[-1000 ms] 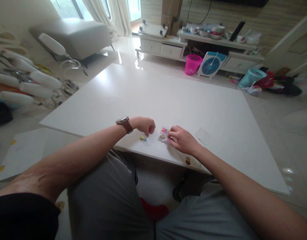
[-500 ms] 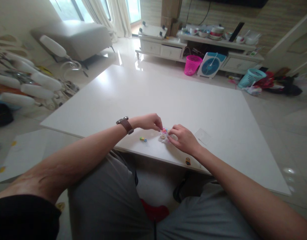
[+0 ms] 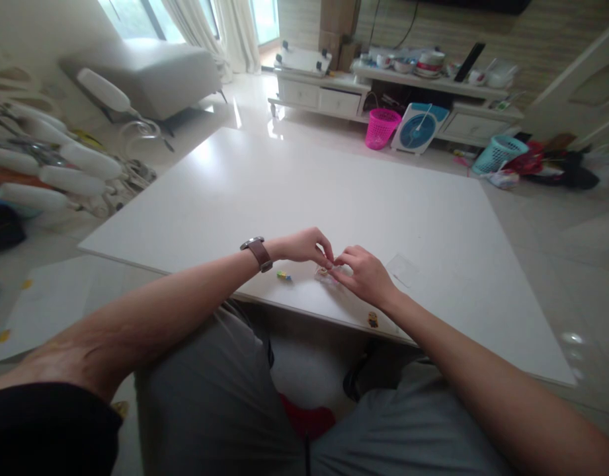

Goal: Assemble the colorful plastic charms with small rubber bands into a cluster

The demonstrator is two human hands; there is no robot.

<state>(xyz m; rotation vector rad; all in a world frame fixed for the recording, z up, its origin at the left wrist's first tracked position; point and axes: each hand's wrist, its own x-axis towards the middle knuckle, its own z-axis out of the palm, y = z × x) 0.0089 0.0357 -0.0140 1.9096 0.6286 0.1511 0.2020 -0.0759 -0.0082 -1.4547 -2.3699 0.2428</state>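
Small clear plastic container [image 3: 328,280] sits near the front edge of a broad, glossy white table [image 3: 304,192], below the meeting fingertips of two bare hands. The left hand [image 3: 311,244], a round watch with a brown strap [image 3: 258,254] at its wrist, arches over the container with thumb and forefinger drawn close together. Facing it, the right hand [image 3: 366,271] curls in at the other side, its own thumb and forefinger nearly together. Whether either pinch holds anything cannot be told at this size. A pale beige, ring-like piece [image 3: 323,271] shows in the container, partly covered by the fingers.

Such a container is probably light, stiff and rather slippery, its thin walls liable to crack under a hard squeeze; opposite outer sides look the safest hold (a sharp tilt could spill whatever is loose inside).

Lying apart to the left is a small yellow-green and blue piece [image 3: 284,276]; to the right lie a thin, flat, clear square sheet [image 3: 402,270] and, nearer the table's edge, a tiny yellow and dark figure [image 3: 372,320].
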